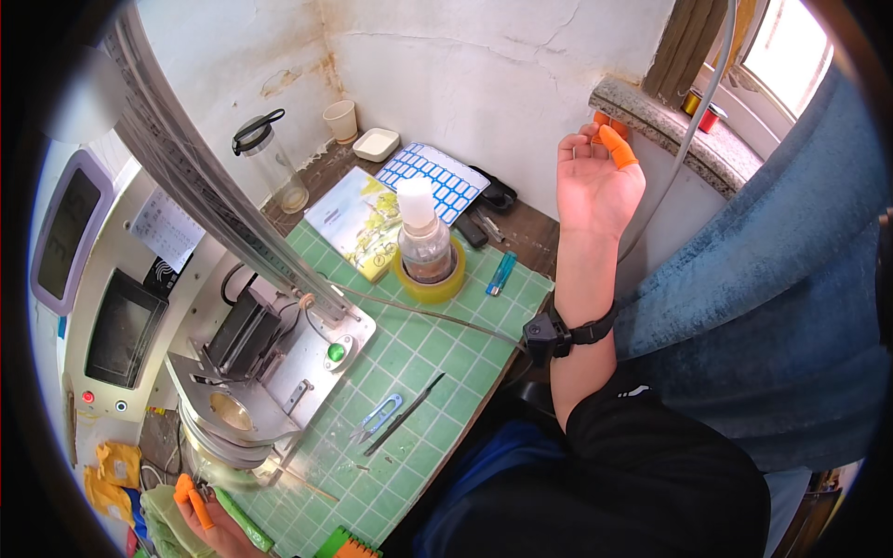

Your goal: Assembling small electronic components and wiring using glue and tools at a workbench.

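My right hand (603, 191) is raised beside the granite window ledge (665, 135), palm facing me. Orange finger cots cover its thumb and index finger, which are drawn close together over curled fingers. Anything between them is too small to make out. Down at the lower left, my left hand (221, 532) also wears orange finger cots. Its two covered fingers are close together beside the round grey plates (219, 446) of a benchtop machine (316, 358). What they pinch, if anything, cannot be seen. Blue thread snips (379, 415) lie on the green tiled mat (437, 358) next to a thin black strip (406, 413).
A bottle (428, 249) stands inside a yellow tape roll (430, 286), near a blue lighter (500, 274). A cable (419, 312) crosses the mat. Behind are a booklet (358, 223), a clear flask (279, 172) and a paper cup (341, 119). Blue curtain (744, 298) hangs at right.
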Demonstrator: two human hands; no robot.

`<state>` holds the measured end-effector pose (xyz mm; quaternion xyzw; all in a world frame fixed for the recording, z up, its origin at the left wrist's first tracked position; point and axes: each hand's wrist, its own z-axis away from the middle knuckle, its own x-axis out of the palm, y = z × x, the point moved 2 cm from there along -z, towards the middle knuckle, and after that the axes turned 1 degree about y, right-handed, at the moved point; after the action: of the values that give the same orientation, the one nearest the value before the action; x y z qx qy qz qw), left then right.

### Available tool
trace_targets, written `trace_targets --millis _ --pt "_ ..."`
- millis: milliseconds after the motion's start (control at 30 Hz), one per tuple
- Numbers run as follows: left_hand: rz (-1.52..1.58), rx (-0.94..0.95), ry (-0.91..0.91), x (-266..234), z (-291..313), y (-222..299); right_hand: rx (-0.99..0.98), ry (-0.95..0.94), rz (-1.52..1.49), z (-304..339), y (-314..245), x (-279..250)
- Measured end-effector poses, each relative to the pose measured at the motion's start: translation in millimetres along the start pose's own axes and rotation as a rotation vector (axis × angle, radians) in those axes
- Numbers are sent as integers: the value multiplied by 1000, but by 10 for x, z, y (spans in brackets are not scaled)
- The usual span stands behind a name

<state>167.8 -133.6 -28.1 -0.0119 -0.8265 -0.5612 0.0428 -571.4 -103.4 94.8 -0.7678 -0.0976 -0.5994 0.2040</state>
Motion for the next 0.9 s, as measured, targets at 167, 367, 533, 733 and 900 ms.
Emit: trace_targets --millis 167,367,533,733,900 --pt "-29 -9 22 89 -41 -45 -21 14 -28 -19 -47 -1" --pt "-39 36 82 170 87 257 24 -31 -42 -69 168 -55" --pt "-374 -61 254 656 297 530 381 -338 -44 -910 -224 -752" --pt "159 -11 6 1204 -130 262 1262 -555 -554 1653 3699 291" --pt "48 12 86 1011 3 390 1329 -758 -574 1885 3937 721"
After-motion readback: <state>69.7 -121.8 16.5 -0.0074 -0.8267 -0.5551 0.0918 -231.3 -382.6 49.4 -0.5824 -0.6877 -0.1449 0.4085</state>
